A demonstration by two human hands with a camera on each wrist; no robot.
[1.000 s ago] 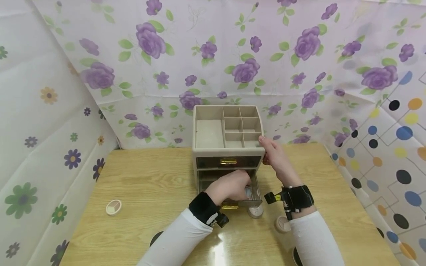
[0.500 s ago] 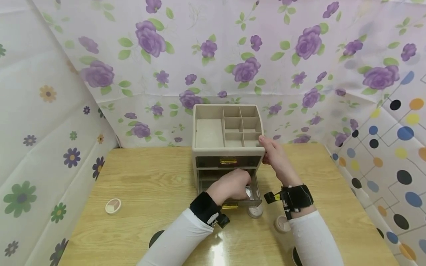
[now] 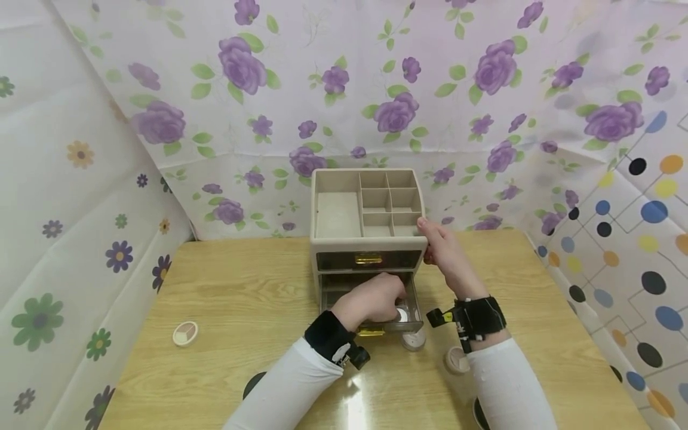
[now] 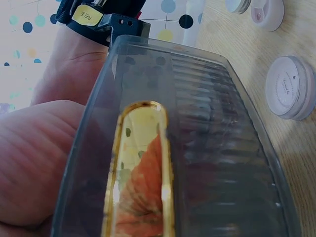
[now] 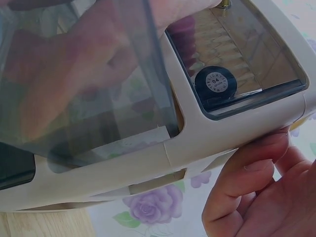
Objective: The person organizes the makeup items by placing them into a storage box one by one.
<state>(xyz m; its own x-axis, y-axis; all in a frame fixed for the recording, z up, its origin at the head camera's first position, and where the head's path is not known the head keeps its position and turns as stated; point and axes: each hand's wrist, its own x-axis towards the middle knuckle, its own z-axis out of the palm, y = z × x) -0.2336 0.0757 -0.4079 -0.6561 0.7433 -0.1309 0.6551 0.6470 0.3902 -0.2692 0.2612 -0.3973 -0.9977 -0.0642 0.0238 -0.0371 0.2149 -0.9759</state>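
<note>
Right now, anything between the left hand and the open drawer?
Nothing visible: the left hand reaches over the front into the open drawer. The closed drawer above is set back. The hand hides what lies beneath it.

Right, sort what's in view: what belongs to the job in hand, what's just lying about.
In use:
organizer
open drawer
left hand, in the drawer
right hand, holding the organizer
white round item in the drawer

Apparently just lying about:
three-section compact
two pale round containers
two dark round things, partly hidden
</note>
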